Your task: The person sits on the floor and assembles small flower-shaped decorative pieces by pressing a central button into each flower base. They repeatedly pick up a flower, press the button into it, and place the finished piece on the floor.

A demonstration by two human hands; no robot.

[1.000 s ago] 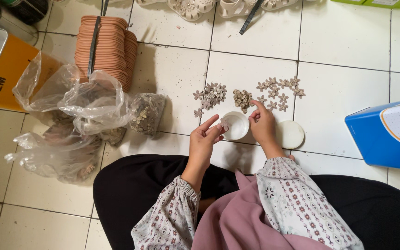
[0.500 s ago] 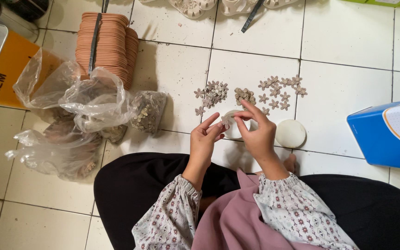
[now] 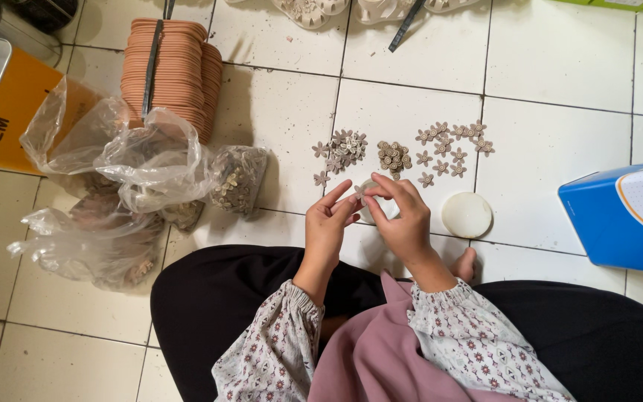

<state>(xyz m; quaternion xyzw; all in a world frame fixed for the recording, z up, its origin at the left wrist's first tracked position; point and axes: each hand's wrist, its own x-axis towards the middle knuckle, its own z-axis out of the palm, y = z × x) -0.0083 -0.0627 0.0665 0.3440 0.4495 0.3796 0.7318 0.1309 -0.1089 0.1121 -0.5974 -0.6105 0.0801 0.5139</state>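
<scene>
A small flower piece (image 3: 358,192) is pinched between the fingers of the left hand (image 3: 327,227) and right hand (image 3: 403,219), just above a small white cup (image 3: 372,212) on the tiled floor (image 3: 277,112). Beyond the cup lie loose flower pieces (image 3: 452,145); right of it a white lid (image 3: 466,214) and blue box (image 3: 626,216), left of it plastic bags (image 3: 135,179).

Both hands (image 3: 370,216) pinching a small flower piece (image 3: 359,193), flower pieces (image 3: 396,152) on tiled floor (image 3: 560,89), round white lid (image 3: 466,214)
</scene>
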